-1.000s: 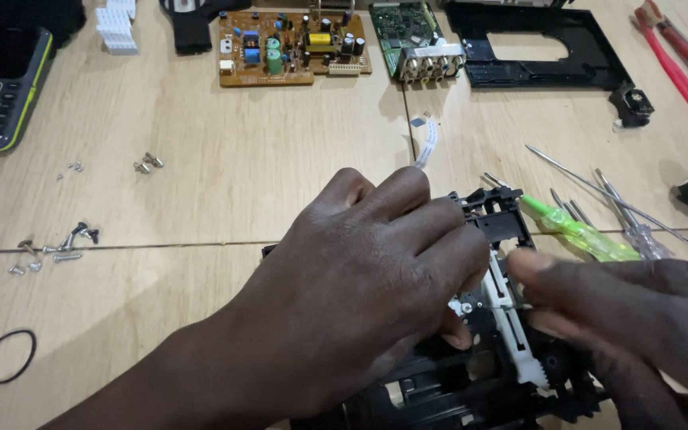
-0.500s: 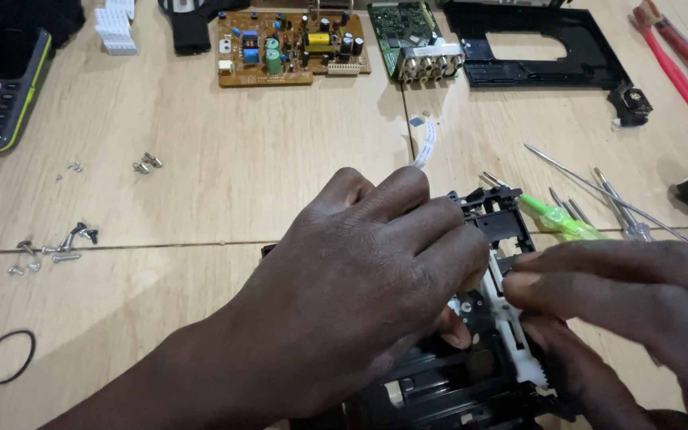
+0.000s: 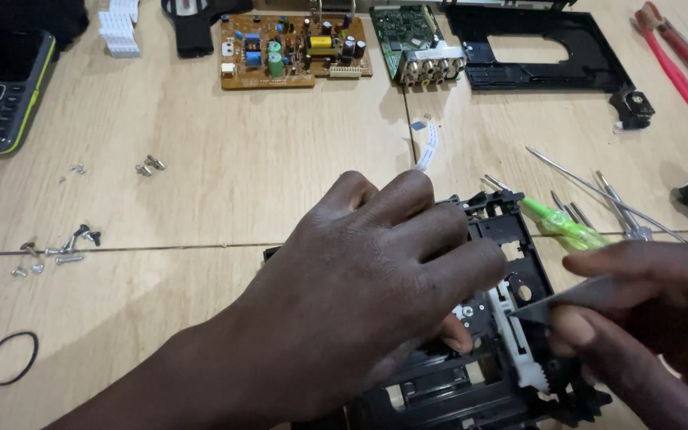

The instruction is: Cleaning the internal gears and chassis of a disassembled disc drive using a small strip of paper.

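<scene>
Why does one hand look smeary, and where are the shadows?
In the head view, the right hand and the thin tool it pinches look motion-blurred, while the left hand on the black plastic frame is sharper. Light is soft and even; faint shadows sit beside the circuit board on the wooden table. No harsh glare.

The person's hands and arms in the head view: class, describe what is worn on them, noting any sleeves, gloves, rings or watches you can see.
Both hands are bare: no gloves and no rings show on the left hand or the right hand. The left forearm is uncovered as far as the picture's edge, with no sleeve, watch or band in view. The right wrist lies outside the picture, so nothing can be said of it.
</scene>
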